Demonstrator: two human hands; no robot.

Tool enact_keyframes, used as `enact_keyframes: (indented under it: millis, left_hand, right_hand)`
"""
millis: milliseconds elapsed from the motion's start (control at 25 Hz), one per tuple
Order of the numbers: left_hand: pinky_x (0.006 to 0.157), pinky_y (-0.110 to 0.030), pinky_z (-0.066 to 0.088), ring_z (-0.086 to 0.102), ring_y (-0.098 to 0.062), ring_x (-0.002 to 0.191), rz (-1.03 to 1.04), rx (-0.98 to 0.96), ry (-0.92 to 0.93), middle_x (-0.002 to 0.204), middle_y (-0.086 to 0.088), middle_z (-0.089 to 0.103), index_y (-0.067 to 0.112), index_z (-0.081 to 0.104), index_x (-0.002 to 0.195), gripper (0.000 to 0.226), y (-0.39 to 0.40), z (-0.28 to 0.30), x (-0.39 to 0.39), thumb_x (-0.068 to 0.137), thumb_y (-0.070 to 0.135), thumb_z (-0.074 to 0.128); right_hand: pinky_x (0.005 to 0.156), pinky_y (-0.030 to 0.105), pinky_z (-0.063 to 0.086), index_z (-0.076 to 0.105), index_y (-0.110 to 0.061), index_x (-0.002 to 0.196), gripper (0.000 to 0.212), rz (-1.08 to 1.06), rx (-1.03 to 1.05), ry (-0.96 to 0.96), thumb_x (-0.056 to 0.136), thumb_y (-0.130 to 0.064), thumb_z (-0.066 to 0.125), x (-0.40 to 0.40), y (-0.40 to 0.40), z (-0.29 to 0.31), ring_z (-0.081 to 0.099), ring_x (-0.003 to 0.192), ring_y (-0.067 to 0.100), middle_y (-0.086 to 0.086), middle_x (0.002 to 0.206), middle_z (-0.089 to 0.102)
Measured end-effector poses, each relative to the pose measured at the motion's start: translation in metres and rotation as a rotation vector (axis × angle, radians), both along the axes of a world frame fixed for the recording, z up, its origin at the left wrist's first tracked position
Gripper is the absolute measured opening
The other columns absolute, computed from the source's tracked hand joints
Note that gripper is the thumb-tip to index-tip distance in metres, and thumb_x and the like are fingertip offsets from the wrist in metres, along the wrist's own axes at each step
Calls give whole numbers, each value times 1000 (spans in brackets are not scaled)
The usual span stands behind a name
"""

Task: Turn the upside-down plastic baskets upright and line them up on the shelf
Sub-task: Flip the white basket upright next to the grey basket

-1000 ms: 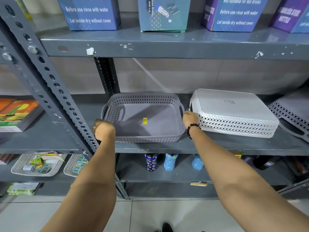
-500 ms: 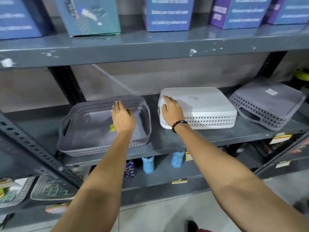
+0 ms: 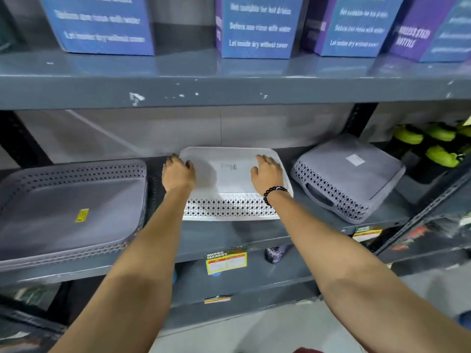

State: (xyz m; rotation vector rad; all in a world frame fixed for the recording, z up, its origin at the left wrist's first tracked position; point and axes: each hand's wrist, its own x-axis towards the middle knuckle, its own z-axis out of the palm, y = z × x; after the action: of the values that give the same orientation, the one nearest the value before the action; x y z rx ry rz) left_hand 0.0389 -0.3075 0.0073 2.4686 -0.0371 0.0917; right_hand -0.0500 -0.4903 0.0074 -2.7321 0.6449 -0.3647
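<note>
A white plastic basket (image 3: 229, 207) lies upside down in the middle of the grey shelf (image 3: 254, 235). My left hand (image 3: 177, 173) curls over its far left corner. My right hand (image 3: 267, 173), with a black bead bracelet on the wrist, lies on its upturned bottom near the right edge, fingers toward the back. To the left stands a grey basket (image 3: 71, 200), upright, with a yellow sticker inside. To the right a second grey basket (image 3: 349, 177) lies upside down and tilted, one handle facing me.
Blue and purple boxes (image 3: 254, 26) stand on the shelf above. Green-lidded bottles (image 3: 438, 146) sit at the far right of the basket shelf, past an upright post (image 3: 359, 121). Price labels (image 3: 226, 259) hang on the shelf's front edge, and more goods sit on the lower shelf.
My left hand left the upright grey basket and moved right onto the white basket's left corner. My right hand slid across to its right side. The view shifted to the right.
</note>
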Motion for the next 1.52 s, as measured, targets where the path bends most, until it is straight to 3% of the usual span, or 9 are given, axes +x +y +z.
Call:
enact_keyframes:
  millis: [200,360,600,720,880,1080,1160,1320,1520]
  left_hand:
    - [110,-48,36,42,-41,132,38,-83,310,145,-28,40,-4,35,141,75,0,-6,13,96,55,22]
    - [110,-44,34,42,-40,134,91,-147,332,146,-26,41,-5,36,141,71,-1,-1,7,98,51,24]
    - [100,-42,41,54,-37,120,245,-461,57,130,-22,55,-1,50,127,55,7,14,2,99,41,27]
    - [96,-39,42,55,-28,109,292,-770,-56,122,-17,59,5,56,124,51,16,30,-2,98,40,28]
    - [95,-35,49,61,-23,99,360,-1108,71,100,-6,68,13,65,103,53,39,30,-11,96,51,29]
    - [101,-40,41,52,-33,123,485,-781,249,138,-18,51,-3,47,133,65,61,17,-21,90,47,48]
    - [98,-39,44,57,-33,114,426,-572,256,131,-21,57,-6,55,124,55,64,17,-28,88,36,57]
    - [68,-31,45,64,-36,85,254,-205,179,71,-19,62,0,66,70,25,72,14,-36,83,21,62]
    - [78,-41,53,65,-42,96,175,164,57,101,-26,68,-7,62,103,22,72,4,-44,86,3,53]
  right_hand:
    - [113,50,29,25,-2,145,56,-237,307,185,96,-29,33,7,-35,-4,27,139,38,23,150,29]
    - [110,41,34,32,1,143,64,-367,666,180,94,-40,27,18,-45,9,40,134,35,20,149,37]
    - [106,41,32,45,-2,134,53,-488,987,-204,98,-36,27,10,-41,35,38,130,34,23,146,37]
    - [72,33,42,61,-11,82,32,-465,1311,-680,88,-35,41,3,-43,37,53,91,27,16,98,62]
    - [79,32,39,59,-15,76,41,-386,1519,-927,95,-40,33,-17,-49,33,55,88,19,2,83,60]
    - [81,38,52,64,-13,71,30,-478,1525,-723,74,-42,62,-33,-53,-5,64,79,25,7,80,67]
    - [76,37,51,63,-8,70,17,-517,1489,-652,73,-24,68,-37,-53,-14,62,71,24,8,80,67]
    - [77,33,48,66,2,97,20,-556,1359,-546,79,-5,61,-41,-51,-21,52,84,19,6,95,60]
    - [45,13,42,72,-16,91,35,-511,1088,-412,78,4,47,-40,-45,-31,53,72,22,0,74,60]
